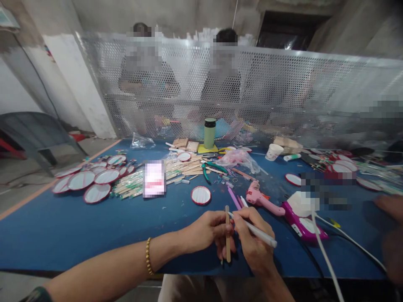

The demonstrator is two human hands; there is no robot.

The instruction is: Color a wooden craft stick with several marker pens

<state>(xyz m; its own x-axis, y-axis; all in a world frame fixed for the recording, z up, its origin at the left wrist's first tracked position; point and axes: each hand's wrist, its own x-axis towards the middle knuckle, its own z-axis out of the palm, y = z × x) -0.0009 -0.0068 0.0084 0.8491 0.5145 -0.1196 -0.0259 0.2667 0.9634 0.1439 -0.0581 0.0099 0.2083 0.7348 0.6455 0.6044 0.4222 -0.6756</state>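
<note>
Near the front edge of the blue table, my left hand (209,230) pinches a flat wooden craft stick (228,239), held nearly upright. My right hand (256,241) grips a white pen (261,234) in a writing hold, its tip at the upper part of the stick. A round white disc with a red rim (200,195) lies just beyond my hands. To the right of it are a purple pen (234,197) and a pink glue gun (262,199).
Red-rimmed discs (81,180) and bundled sticks (132,180) cover the left side. Green-handled pliers (206,172), a green bottle (210,133) and a paper cup (273,152) stand or lie farther back. A purple power strip (304,224) trails cables at right. Beyond a perforated metal screen (189,84) sit people.
</note>
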